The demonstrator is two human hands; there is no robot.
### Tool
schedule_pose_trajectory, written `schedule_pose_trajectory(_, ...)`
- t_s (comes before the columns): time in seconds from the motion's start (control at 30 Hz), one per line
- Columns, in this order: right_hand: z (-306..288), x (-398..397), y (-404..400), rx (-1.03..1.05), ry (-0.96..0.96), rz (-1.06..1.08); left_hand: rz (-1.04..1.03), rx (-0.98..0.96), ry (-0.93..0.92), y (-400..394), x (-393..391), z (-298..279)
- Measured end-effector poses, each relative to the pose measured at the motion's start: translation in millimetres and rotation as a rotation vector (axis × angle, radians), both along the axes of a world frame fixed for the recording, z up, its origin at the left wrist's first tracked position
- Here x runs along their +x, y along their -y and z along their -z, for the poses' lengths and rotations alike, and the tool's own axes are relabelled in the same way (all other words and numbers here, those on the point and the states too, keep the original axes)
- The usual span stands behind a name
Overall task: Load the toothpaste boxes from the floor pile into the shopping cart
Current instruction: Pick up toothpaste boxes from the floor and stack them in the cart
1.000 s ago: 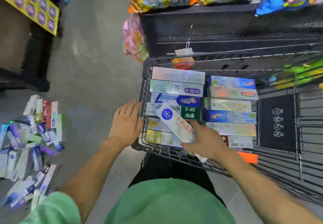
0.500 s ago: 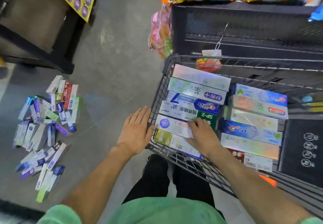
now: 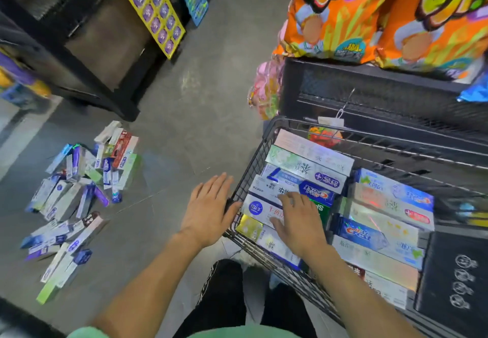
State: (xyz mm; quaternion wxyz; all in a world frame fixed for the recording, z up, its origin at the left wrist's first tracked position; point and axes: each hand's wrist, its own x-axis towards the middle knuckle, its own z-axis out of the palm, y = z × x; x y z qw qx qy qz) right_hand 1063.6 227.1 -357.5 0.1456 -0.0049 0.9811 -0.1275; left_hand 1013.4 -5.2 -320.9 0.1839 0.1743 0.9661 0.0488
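- Presently, the right hand [image 3: 295,221] is laid flat, fingers straight and slightly spread, on a white toothpaste box with a blue round logo and red lettering [image 3: 260,209]; nothing is gripped, and the box appears to be pressed down so that it settles level in its row.
- The left hand [image 3: 208,208] is held with fingers extended against the near-left corner of the black wire shopping cart [image 3: 248,176]; the thumb is hooked at the rim, seemingly to keep the cart steady while the box is seated.
- The white box is seen inside the cart, near its left wall, between a yellow-green box [image 3: 249,228] on the near side and a white box with dark print [image 3: 266,187] beyond it.
- Two columns of toothpaste boxes are laid side by side, long faces up, in the cart; a blue Crest box [image 3: 364,234] is among those of the right column. The tidy rows are judged to be chosen so that more boxes fit.
- A black panel with white symbols [image 3: 459,279] is seen at the cart's right end.
- On the grey floor [image 3: 184,116], well apart to the left, a scattered pile of toothpaste boxes [image 3: 71,195] remains, so the loading is judged far from finished.
- Orange snack bags [image 3: 369,13] are stacked on a black shelf beyond the cart.
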Motion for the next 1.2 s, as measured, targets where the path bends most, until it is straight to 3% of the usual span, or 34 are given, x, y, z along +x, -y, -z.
schedule_pose_trajectory(0.3,-65.6,-22.9,95.5,0.015,-0.081,-0.404,-0.382,-0.019,-0.094,120.8,75.0,-52.0)
schedule_pose_trajectory(0.47,-100.6,-41.2,214.8,0.065,-0.112,-0.688,-0.635,-0.051,-0.118,237.9,121.3,-78.3)
schedule_pose_trajectory(0.7,-154.3,-48.6,414.4,0.084,-0.085,-0.941,-0.88,-0.054,-0.114,398.8,181.9,-69.3)
schedule_pose_trajectory(0.93,-160.8,-48.4,576.8,0.087,-0.14,-1.104,-1.072,-0.028,-0.132,534.8,222.3,-75.1)
schedule_pose_trajectory(1.2,-157.1,-64.7,703.6,0.193,-0.103,-1.279,-1.213,-0.032,-0.144,628.1,237.2,-71.4)
